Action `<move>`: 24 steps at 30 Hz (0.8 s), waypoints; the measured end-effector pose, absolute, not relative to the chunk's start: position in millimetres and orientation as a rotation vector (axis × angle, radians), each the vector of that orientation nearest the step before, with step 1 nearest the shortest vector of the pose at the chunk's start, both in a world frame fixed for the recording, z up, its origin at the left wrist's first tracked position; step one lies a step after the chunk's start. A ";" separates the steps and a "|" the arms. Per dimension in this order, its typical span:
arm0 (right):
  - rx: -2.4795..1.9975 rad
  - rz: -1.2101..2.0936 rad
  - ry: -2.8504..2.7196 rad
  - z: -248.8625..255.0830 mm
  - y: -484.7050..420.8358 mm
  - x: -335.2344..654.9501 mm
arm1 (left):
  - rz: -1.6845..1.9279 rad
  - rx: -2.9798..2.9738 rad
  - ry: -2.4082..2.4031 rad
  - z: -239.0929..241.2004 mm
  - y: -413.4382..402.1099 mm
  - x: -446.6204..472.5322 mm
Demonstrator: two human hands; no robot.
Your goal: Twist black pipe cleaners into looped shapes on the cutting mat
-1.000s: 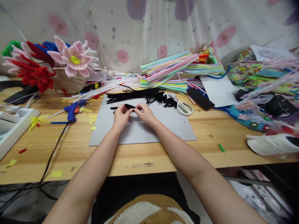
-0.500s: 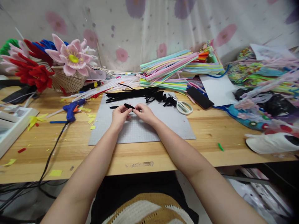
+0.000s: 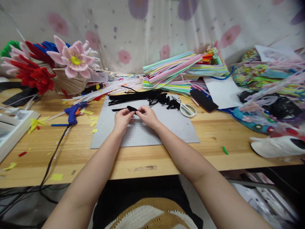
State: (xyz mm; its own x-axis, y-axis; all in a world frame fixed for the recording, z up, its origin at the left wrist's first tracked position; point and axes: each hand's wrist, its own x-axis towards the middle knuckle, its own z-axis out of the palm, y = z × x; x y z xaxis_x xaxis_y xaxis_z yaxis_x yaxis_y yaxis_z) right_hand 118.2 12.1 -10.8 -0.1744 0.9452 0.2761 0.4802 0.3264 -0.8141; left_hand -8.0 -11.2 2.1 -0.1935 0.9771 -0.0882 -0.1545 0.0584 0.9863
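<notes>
One small black fuzzy piece (image 3: 131, 108) is above one grey mat (image 3: 152, 136), pinched by two hands, left hand (image 3: 122, 121) and right hand (image 3: 148, 116), fingertips nearly together. Beyond lie black stems (image 3: 135, 97), too bunched to count, and one pair of scissors (image 3: 183, 107); one glue gun (image 3: 72, 114) lies left.

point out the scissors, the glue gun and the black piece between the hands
Scissors (image 3: 182, 106), head view: where the pale handles meet.
Glue gun (image 3: 71, 112), head view: its blue body.
Black piece (image 3: 131, 108), head view: its upper side.
</notes>
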 end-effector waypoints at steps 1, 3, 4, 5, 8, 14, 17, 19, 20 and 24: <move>-1.276 0.686 -1.780 -11.1 11.1 117.6 | 1.351 0.934 1.301 2.9 -11.5 -7.6; -1.293 0.607 -1.757 -11.3 9.3 116.6 | 1.333 0.927 1.342 3.8 -11.8 -6.9; -1.300 0.589 -1.757 -11.3 8.7 116.4 | 1.334 0.926 1.355 3.8 -12.0 -6.6; -1.302 0.589 -1.767 -11.1 8.3 116.3 | 1.341 0.926 1.361 3.6 -12.1 -6.4; -1.275 0.654 -1.825 -10.1 8.4 116.5 | 1.370 0.935 1.343 2.5 -12.4 -6.3; -1.271 0.733 -1.810 -9.4 8.7 116.1 | 1.368 0.986 1.314 2.0 -11.9 -7.6; -1.250 0.685 -1.791 -10.4 7.2 115.7 | 1.370 1.000 1.328 0.3 -10.8 -7.5; -1.234 0.636 -1.795 -10.9 6.2 115.6 | 1.390 1.002 1.333 -1.5 -10.2 -6.9; -1.232 0.610 -1.795 -11.0 5.8 115.6 | 1.395 1.001 1.340 -2.4 -10.1 -6.5; -1.259 0.533 -1.793 -10.0 4.6 115.3 | 1.374 0.968 1.377 -3.5 -10.6 -4.8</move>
State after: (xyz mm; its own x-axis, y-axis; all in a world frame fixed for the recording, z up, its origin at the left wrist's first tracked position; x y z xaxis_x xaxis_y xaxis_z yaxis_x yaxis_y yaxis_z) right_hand 115.3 4.6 -10.0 -0.1229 0.9078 0.4010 0.5410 0.4000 -0.7398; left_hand -4.8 -10.6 -3.5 -0.2556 0.9633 -0.0816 -0.0790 0.0633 0.9949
